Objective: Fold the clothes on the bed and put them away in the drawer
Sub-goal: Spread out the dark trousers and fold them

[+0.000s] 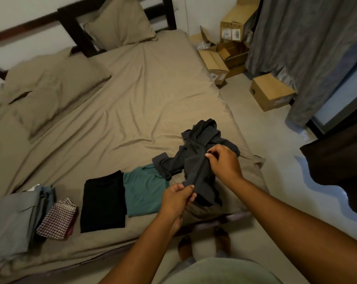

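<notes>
The left hand [178, 198] pinched the lower edge of a crumpled dark grey garment [198, 160] at the near corner of the bed [132, 95]. The right hand [224, 162] pinched a fold higher up. Beside it lay a folded teal shirt [144, 193], a folded black top [102, 201], a checked cloth [58, 219] and a grey stack [11, 218]. White labels [215, 76] on the cardboard boxes [271, 93] were too small to read.

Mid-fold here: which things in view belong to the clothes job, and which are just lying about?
Job: dark grey garment, pinched by left hand and right hand; folded teal shirt; folded black garment; checked cloth; grey folded stack; all on the bed.
Lying about: two pillows; cardboard boxes on the floor; grey curtain.
</notes>
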Demonstrator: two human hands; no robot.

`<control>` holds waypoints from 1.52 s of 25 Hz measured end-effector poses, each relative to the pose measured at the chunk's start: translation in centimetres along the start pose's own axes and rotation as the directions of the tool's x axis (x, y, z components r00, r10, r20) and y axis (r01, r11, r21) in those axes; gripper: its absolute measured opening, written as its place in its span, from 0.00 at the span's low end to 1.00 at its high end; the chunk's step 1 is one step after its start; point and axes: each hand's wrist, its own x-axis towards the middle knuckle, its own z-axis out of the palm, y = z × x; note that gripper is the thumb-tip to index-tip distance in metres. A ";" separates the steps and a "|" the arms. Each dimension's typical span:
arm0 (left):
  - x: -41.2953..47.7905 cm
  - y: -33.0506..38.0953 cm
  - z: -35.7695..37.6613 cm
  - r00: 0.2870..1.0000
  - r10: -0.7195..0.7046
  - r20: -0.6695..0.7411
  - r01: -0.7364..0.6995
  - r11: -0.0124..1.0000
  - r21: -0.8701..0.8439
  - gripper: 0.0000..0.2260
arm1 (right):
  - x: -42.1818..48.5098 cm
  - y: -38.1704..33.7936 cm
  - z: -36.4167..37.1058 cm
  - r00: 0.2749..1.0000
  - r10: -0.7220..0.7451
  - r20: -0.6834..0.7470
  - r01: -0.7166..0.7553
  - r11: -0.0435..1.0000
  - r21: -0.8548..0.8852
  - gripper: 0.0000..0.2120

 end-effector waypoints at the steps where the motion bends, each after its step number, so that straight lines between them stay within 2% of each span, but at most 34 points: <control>1: -0.2 0.4 -0.7 1.000 0.016 -0.005 -0.016 1.000 -0.012 0.14 | 1.0 -0.2 -0.5 1.000 0.009 -0.016 -0.008 1.000 0.015 0.05; 5: 1.0 1.4 -3.9 0.992 0.027 -0.123 -0.031 0.999 -0.027 0.09 | 2.8 -1.9 -1.4 0.996 -0.011 0.092 0.007 0.999 0.050 0.05; 6: 1.4 1.6 -4.4 0.980 0.070 -0.184 -0.062 0.997 0.047 0.08 | 2.8 -2.4 -1.2 0.991 -0.036 0.128 0.028 0.998 0.064 0.05; 7: 1.7 1.8 -4.5 0.953 0.158 -0.258 -0.107 0.974 0.201 0.11 | 2.9 -2.9 -0.9 0.986 -0.058 0.158 0.045 0.996 0.083 0.06; 8: 2.0 2.1 -4.2 0.900 0.306 -0.309 -0.160 0.894 0.419 0.18 | 2.8 -3.5 -0.7 0.980 -0.073 0.183 0.055 0.993 0.101 0.06; 9: 2.3 2.7 -3.7 0.838 0.480 -0.260 -0.248 0.759 0.602 0.26 | 2.8 -4.1 -0.4 0.973 -0.092 0.211 0.067 0.990 0.123 0.06; 10: 2.3 3.5 -2.6 0.777 0.618 -0.120 -0.372 0.605 0.704 0.29 | 2.7 -4.8 -0.3 0.964 -0.121 0.236 0.088 0.985 0.145 0.05; 11: 2.3 4.4 -1.4 0.733 0.679 0.038 -0.482 0.479 0.734 0.27 | 2.6 -5.4 -0.1 0.955 -0.156 0.252 0.116 0.980 0.165 0.05; 12: 2.4 5.4 -0.2 0.724 0.673 0.149 -0.540 0.419 0.730 0.23 | 2.7 -6.2 -0.1 0.946 -0.189 0.263 0.146 0.973 0.177 0.05; 14: 3.3 7.3 1.2 0.742 0.645 0.181 -0.558 0.445 0.701 0.12 | 3.1 -7.6 -0.6 0.944 -0.213 0.251 0.171 0.969 0.181 0.06; 15: 3.9 8.2 1.1 0.731 0.662 0.167 -0.564 0.449 0.693 0.09 | 3.5 -8.2 -0.9 0.953 -0.198 0.228 0.164 0.973 0.161 0.06; 16: 4.4 9.3 0.9 0.701 0.692 0.175 -0.579 0.408 0.706 0.09 | 4.0 -8.8 -1.3 0.965 -0.177 0.193 0.154 0.980 0.128 0.07; 19: 5.2 12.9 -0.5 0.588 0.747 0.308 -0.619 0.171 0.767 0.12 | 5.5 -10.4 -1.8 0.986 -0.128 0.107 0.119 0.989 0.088 0.08; 22: 5.3 16.7 -1.2 0.486 0.758 0.434 -0.589 -0.083 0.804 0.15 | 6.9 -12.5 -1.6 0.997 -0.079 0.017 0.076 0.988 0.138 0.08; 25: 5.4 20.5 -2.6 0.362 0.784 0.504 -0.598 -0.219 0.771 0.19 | 8.9 -13.7 -3.0 0.995 0.020 -0.103 0.000 0.982 0.189 0.07; 28: 5.9 23.5 -5.7 0.242 0.803 0.545 -0.650 -0.283 0.705 0.21 | 11.1 -13.4 -5.0 0.983 0.067 -0.169 -0.033 0.979 0.199 0.07; 29: 6.4 24.5 -6.7 0.240 0.813 0.531 -0.652 -0.270 0.709 0.20 | 11.5 -13.4 -5.3 0.983 0.065 -0.172 -0.029 0.978 0.205 0.06; 30: 7.0 25.4 -7.8 0.271 0.824 0.498 -0.644 -0.229 0.729 0.19 | 11.7 -13.6 -5.4 0.985 0.052 -0.166 -0.015 0.977 0.215 0.06; 32: 8.3 26.2 -9.5 0.389 0.816 0.427 -0.595 -0.131 0.793 0.16 | 11.7 -14.4 -5.0 0.992 0.008 -0.125 0.021 0.973 0.230 0.06; 34: 8.9 26.2 -9.4 0.456 0.774 0.438 -0.561 -0.132 0.817 0.19 | 11.3 -15.2 -4.1 0.997 -0.031 -0.072 0.048 0.967 0.250 0.07; 36: 8.4 25.3 -6.9 0.510 0.696 0.505 -0.647 -0.076 0.759 0.23 | 10.9 -16.0 -2.9 0.997 -0.072 -0.017 0.074 0.963 0.261 0.07; 38: 7.3 24.2 -3.5 0.529 0.634 0.565 -0.736 0.011 0.677 0.20 | 10.4 -16.8 -1.6 0.992 -0.120 0.030 0.105 0.945 0.309 0.08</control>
